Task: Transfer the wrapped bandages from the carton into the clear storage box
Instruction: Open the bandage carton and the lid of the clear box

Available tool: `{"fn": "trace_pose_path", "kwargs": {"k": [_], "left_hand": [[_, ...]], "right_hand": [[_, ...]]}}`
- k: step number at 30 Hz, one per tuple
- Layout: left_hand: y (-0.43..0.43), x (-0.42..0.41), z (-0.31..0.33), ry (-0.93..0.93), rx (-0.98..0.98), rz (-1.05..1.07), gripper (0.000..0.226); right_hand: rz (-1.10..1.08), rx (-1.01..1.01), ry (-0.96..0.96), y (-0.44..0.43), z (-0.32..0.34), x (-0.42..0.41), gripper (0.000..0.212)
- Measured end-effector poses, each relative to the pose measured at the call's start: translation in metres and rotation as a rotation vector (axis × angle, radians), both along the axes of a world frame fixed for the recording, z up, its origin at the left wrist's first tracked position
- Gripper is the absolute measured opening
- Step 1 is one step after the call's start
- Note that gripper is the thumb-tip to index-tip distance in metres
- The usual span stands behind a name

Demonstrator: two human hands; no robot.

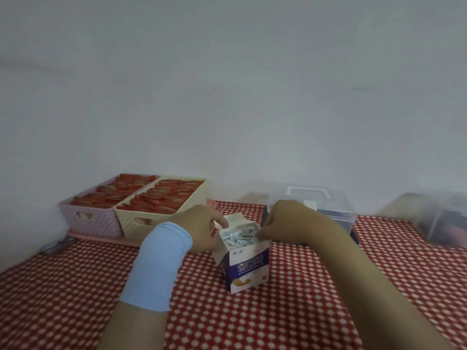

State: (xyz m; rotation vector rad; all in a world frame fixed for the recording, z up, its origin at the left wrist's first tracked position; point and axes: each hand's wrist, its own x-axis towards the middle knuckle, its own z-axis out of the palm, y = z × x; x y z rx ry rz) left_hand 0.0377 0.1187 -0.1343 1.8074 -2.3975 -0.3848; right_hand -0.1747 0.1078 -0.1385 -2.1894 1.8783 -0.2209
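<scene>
The purple-white cardboard carton (246,269) is gripped by the left hand (204,228). White wrapped bandages (237,237) are pinched by the right hand (285,223) and are best lifted straight up.

Printed cardboard carton (246,267), clear smooth plastic storage box (328,205), perforated matt plastic baskets (141,223), checked cloth (75,286).

Hands crowd the open carton (246,266)
Left hand (202,229) and right hand (290,223) flank its mouth; the lidded clear storage box (336,207) stands just behind; checked tablecloth (303,306) lies bare in front.
</scene>
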Motion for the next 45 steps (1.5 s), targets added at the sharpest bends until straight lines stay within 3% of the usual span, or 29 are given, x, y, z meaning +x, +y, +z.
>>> {"fn": "trace_pose_path", "kwargs": {"k": [6, 10, 13, 15, 18, 22, 24, 30, 33, 36, 39, 42, 45], "left_hand": [[0.000, -0.010, -0.020, 0.151, 0.114, 0.033, 0.048], [-0.014, -0.007, -0.021, 0.344, 0.150, 0.071, 0.091], [-0.029, -0.007, -0.019, 0.155, 0.097, 0.055, 0.111], [-0.046, -0.003, -0.022, 0.058, 0.003, 0.090, 0.113], [-0.085, 0.006, -0.040, 0.162, -0.079, 0.141, 0.099], [-0.082, -0.004, -0.038, 0.164, -0.154, 0.134, 0.061], [-0.084, -0.010, -0.043, 0.126, -0.180, 0.118, 0.052], [-0.090, -0.017, -0.044, 0.038, -0.235, 0.106, 0.066], [-0.083, -0.025, -0.026, -0.003, -0.353, 0.093, 0.078], [-0.075, -0.050, -0.006, 0.121, -0.454, 0.014, 0.069], [-0.073, -0.082, 0.005, 0.247, -0.453, -0.095, 0.061], [-0.082, -0.110, 0.002, 0.243, -0.316, -0.191, 0.059], [-0.092, -0.129, -0.009, 0.184, -0.231, -0.215, 0.064]], "right_hand": [[-0.048, 0.123, -0.194, 0.001, -0.005, 0.009, 0.028], [-0.136, -0.031, -0.324, -0.002, -0.007, 0.012, 0.027], [-0.173, -0.140, -0.326, -0.011, -0.009, 0.022, 0.029], [-0.165, -0.121, -0.430, -0.017, -0.009, 0.031, 0.032], [-0.149, -0.054, -0.557, -0.027, -0.007, 0.045, 0.030], [-0.137, 0.011, -0.450, -0.045, -0.021, 0.054, 0.018], [-0.142, -0.026, -0.387, -0.049, -0.031, 0.053, 0.024], [-0.142, 0.039, -0.370, -0.043, -0.023, 0.032, 0.021], [-0.154, -0.114, -0.357, -0.035, -0.009, 0.007, 0.030], [-0.098, -0.314, -0.304, -0.023, 0.002, -0.023, 0.030], [-0.076, -0.379, -0.130, -0.017, 0.008, -0.057, 0.025], [-0.067, -0.343, 0.136, -0.024, 0.002, -0.088, 0.050], [-0.038, -0.284, 0.154, -0.032, -0.011, -0.102, 0.077]]}}
